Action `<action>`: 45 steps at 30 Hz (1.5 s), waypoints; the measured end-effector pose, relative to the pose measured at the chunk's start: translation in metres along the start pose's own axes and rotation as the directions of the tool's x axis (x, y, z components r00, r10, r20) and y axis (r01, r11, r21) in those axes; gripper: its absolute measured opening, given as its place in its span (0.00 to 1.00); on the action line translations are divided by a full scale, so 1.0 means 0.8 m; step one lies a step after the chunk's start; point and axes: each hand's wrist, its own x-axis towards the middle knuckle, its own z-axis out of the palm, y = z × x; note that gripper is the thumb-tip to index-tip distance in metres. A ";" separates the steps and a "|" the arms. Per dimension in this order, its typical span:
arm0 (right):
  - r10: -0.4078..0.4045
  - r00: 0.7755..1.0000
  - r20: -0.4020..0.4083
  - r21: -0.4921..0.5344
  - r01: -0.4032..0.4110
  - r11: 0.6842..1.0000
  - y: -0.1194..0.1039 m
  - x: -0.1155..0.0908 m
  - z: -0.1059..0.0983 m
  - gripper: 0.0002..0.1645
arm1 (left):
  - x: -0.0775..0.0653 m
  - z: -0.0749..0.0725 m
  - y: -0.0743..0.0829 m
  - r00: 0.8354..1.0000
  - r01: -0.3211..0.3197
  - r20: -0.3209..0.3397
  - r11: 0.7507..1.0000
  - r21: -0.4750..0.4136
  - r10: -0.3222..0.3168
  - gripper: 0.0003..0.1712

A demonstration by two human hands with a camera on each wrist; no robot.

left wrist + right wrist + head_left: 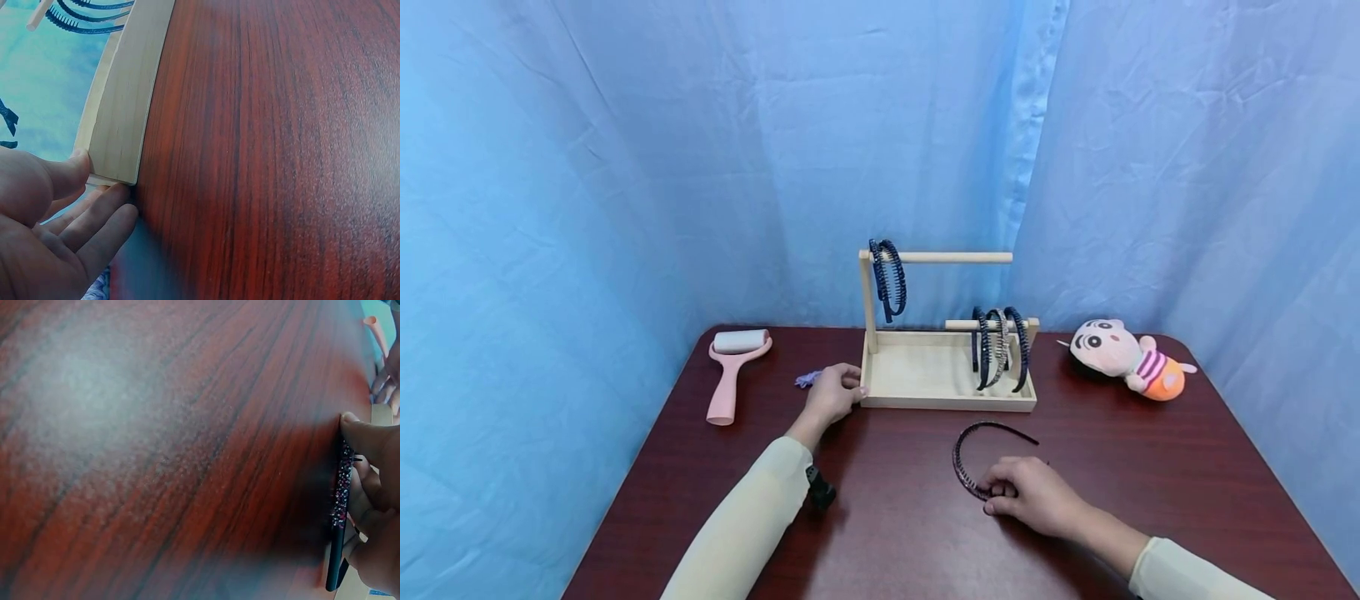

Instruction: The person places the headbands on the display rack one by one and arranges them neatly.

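My left hand [831, 394] pinches the left end of a pale wooden headband stand [947, 404]. In the left wrist view the thumb lies on the rim of its tray [119, 119], with fingers against the outside. My right hand [1033, 497] holds a dark toothed headband [957, 460] between thumb and fingers, in front of the stand. The right wrist view shows pinkish specks on this headband [340, 490]. Dark headbands [898, 283] hang at the left of the stand's upper bar. On the lower bar hang dark headbands [1022, 354] and a light patterned one [1002, 346].
A pink-handled roller [724, 396] lies at the left of the dark red table [895, 517]. Just beyond my left hand is a small purple item [807, 379], partly hidden. A plush doll [1123, 358] lies at the right. Blue curtains [820, 150] surround the table.
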 end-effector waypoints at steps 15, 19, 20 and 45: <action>-0.083 0.991 -0.102 -0.022 0.081 0.996 -0.035 0.001 -0.042 0.12 | -0.005 -0.001 0.002 1.000 -0.017 -0.002 1.000 0.008 0.017 0.22; -0.073 0.987 -0.145 0.021 0.077 0.997 -0.047 0.001 -0.059 0.12 | -0.005 -0.001 0.002 1.000 -0.017 -0.001 1.000 0.008 0.017 0.22; -0.075 0.985 -0.157 0.038 0.082 0.996 -0.051 0.000 -0.064 0.12 | -0.006 -0.001 0.002 1.000 -0.017 -0.001 1.000 0.009 0.017 0.22; 0.139 0.809 -0.571 0.160 -0.057 0.986 -0.069 0.037 -0.214 0.13 | -0.005 -0.003 0.004 1.000 -0.010 0.000 1.000 0.017 0.010 0.21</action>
